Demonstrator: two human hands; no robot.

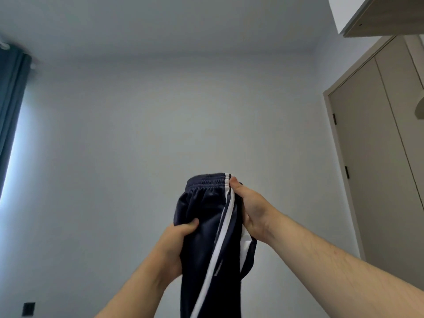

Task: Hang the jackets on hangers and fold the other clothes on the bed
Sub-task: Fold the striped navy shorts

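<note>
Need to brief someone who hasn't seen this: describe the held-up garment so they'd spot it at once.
Face the pale wall between the blue curtain and the wardrobe doors. Low in the middle, the left hand and right hand hold up the trousers. They are navy with a gathered waistband and white side stripes, the only clothing in view.

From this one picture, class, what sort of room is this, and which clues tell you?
Probably a bedroom: tall wardrobe doors on the right, a dark blue curtain at the left edge, and navy track trousers with white stripes held up before a plain wall.
</note>
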